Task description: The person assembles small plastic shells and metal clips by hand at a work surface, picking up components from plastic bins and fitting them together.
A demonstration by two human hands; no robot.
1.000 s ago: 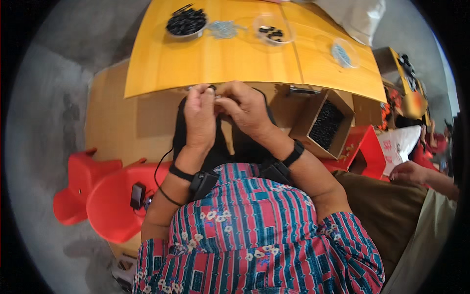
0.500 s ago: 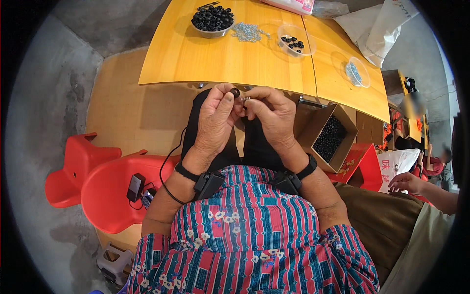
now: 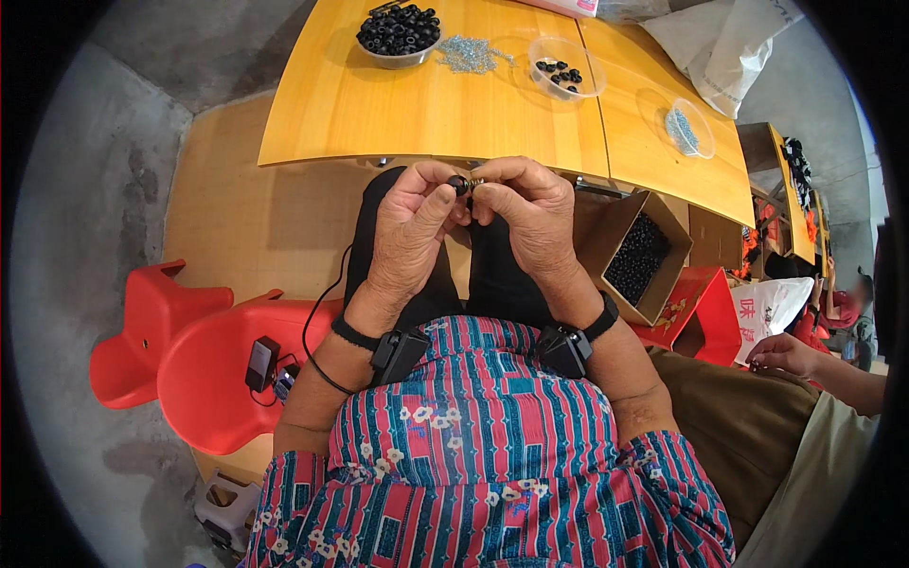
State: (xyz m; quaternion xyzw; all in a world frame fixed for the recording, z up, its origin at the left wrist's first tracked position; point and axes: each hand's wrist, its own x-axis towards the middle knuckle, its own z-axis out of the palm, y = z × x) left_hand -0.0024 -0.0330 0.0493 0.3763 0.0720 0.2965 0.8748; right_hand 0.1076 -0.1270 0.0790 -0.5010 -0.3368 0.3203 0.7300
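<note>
Both my hands meet over my lap, just in front of the table edge. Between the thumb and fingertips of my left hand (image 3: 409,227) is a small black round plastic piece (image 3: 458,185). My right hand (image 3: 535,222) pinches a tiny metal coil spring (image 3: 477,183) against the right side of that piece. Fingertips hide part of both, so I cannot tell how far the spring sits inside. Beyond my hands, a clear bowl (image 3: 400,61) heaped with black pieces stands on the yellow table (image 3: 379,114). A loose pile of small silvery springs (image 3: 471,55) lies beside it.
A clear tub (image 3: 593,81) holds several black pieces; another tub (image 3: 704,137) has silvery bits. Under the table's right side stands a cardboard box (image 3: 598,248) of black pieces. Red chairs (image 3: 199,398) are at left. Another person's hand (image 3: 786,356) is at right.
My right fingers have brought the spring up against the black piece, which has turned slightly in my left fingers. The view has shifted a little. The other person's fingers have drawn together.
</note>
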